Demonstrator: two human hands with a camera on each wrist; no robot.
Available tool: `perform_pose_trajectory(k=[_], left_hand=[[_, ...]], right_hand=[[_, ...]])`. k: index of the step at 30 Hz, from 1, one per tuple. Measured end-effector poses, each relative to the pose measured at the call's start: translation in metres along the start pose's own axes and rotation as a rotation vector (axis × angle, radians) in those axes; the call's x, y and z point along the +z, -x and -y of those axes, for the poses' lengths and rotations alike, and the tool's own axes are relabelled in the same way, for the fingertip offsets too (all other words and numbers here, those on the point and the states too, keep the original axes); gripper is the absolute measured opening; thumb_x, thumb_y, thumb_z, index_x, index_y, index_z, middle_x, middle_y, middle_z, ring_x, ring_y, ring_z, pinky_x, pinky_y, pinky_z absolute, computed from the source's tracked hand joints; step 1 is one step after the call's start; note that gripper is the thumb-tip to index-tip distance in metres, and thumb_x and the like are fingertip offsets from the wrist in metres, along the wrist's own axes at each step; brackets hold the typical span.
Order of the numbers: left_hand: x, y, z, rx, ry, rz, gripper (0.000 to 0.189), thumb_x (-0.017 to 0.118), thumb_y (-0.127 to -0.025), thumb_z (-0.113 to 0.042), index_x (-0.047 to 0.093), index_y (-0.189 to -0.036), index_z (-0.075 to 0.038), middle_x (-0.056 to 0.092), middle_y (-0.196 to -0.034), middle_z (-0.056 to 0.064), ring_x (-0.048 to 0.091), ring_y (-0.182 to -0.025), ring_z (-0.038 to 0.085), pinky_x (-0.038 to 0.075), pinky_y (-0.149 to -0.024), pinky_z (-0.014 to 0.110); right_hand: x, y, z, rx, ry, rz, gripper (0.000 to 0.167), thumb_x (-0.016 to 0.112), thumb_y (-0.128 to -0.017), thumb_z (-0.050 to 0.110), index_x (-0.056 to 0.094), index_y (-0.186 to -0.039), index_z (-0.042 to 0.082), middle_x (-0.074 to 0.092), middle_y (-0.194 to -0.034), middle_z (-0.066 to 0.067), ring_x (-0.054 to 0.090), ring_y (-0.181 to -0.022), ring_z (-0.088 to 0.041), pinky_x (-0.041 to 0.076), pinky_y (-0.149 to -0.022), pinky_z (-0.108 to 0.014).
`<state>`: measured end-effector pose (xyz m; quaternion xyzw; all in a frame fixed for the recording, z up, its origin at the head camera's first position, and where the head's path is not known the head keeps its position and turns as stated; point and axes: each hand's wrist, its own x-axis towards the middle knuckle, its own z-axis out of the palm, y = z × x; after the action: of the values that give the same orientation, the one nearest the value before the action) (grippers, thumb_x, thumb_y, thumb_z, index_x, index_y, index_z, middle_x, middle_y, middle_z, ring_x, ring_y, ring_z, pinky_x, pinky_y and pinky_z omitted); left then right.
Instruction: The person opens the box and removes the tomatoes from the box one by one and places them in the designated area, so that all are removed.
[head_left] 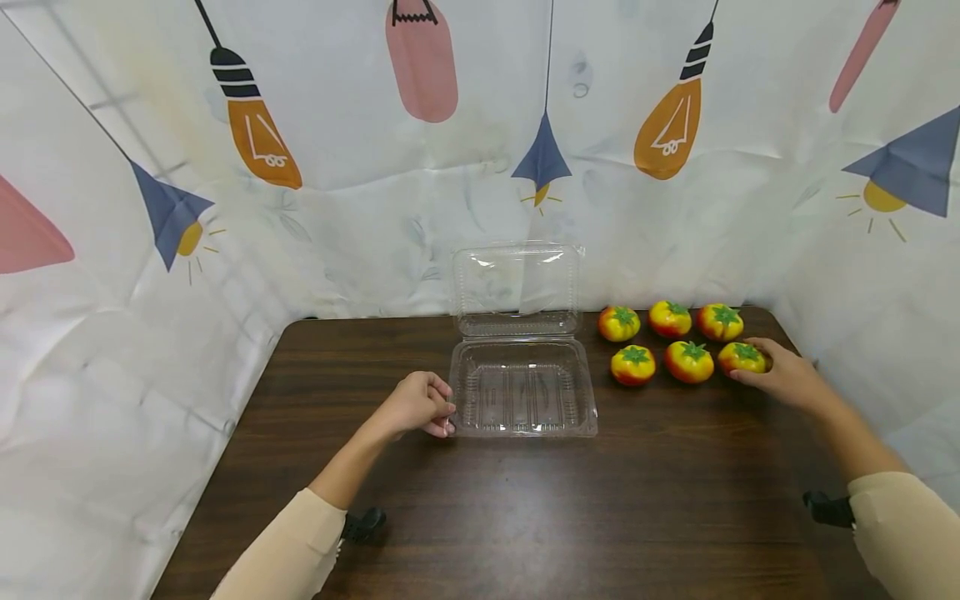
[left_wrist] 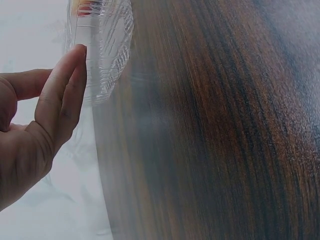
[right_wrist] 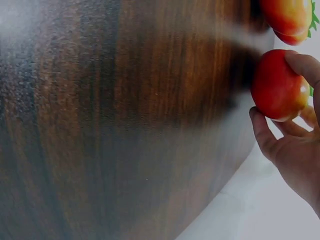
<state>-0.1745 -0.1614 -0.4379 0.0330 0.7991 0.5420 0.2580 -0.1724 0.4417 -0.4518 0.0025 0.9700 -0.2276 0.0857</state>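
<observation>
A clear plastic clamshell box (head_left: 517,433) stands on the table with its lid (head_left: 517,287) raised at the back. At the box's front left corner, my left hand (head_left: 422,406) pinches the rim; the left wrist view shows its bent fingers (left_wrist: 55,100) by the ridged plastic wall (left_wrist: 107,55). To the right, my right hand (head_left: 787,375) grips the front right tomato (head_left: 741,358), yellow and red with a green leafy top. Thumb and fingers lie around that tomato's red side in the right wrist view, with another tomato (right_wrist: 287,17) close by.
The other tomatoes stand in two rows right of the box, among them a front middle one (head_left: 688,362) and a back left one (head_left: 618,323). The dark wooden table (head_left: 510,517) meets a patterned white cloth (head_left: 360,233) behind and at both sides.
</observation>
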Motion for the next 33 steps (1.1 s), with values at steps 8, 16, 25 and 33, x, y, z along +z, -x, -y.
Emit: perform_pose_trajectory(k=[8,16,25,33], left_hand=[[0.001,0.0,0.0,0.003,-0.004,0.003,0.028,0.065,-0.095,0.006,0.053,-0.119,0.015,0.073,-0.081,0.02,0.074,-0.064,0.021,0.066,-0.061,0.035],[0.0,0.0,0.0,0.005,-0.002,0.002,0.027,0.065,-0.095,0.007,0.053,-0.118,0.014,0.073,-0.082,0.021,0.074,-0.064,0.021,0.066,-0.061,0.034],[0.0,0.0,-0.001,-0.002,0.016,-0.002,0.027,0.064,-0.095,0.007,0.053,-0.119,0.015,0.072,-0.083,0.023,0.075,-0.066,0.023,0.066,-0.062,0.035],[0.0,-0.001,0.0,-0.002,0.029,-0.004,0.031,0.065,-0.095,0.007,0.052,-0.123,0.015,0.072,-0.084,0.024,0.075,-0.066,0.023,0.066,-0.062,0.035]], right_hand=[[0.006,0.001,-0.005,0.029,-0.031,0.028,0.092,0.062,-0.1,0.054,0.025,-0.152,-0.011,0.032,-0.148,-0.046,0.042,-0.125,-0.063,0.039,-0.1,-0.077],[0.012,0.002,-0.006,0.023,-0.054,0.018,0.094,0.063,-0.099,0.054,0.021,-0.155,-0.009,0.032,-0.148,-0.045,0.042,-0.125,-0.061,0.041,-0.099,-0.076],[0.012,0.002,-0.004,0.027,-0.071,0.039,0.099,0.062,-0.1,0.055,0.015,-0.157,-0.012,0.028,-0.15,-0.047,0.042,-0.126,-0.06,0.041,-0.099,-0.075],[0.013,0.001,-0.002,0.016,-0.066,0.031,0.096,0.062,-0.101,0.053,0.018,-0.155,-0.013,0.032,-0.148,-0.044,0.047,-0.12,-0.056,0.045,-0.096,-0.072]])
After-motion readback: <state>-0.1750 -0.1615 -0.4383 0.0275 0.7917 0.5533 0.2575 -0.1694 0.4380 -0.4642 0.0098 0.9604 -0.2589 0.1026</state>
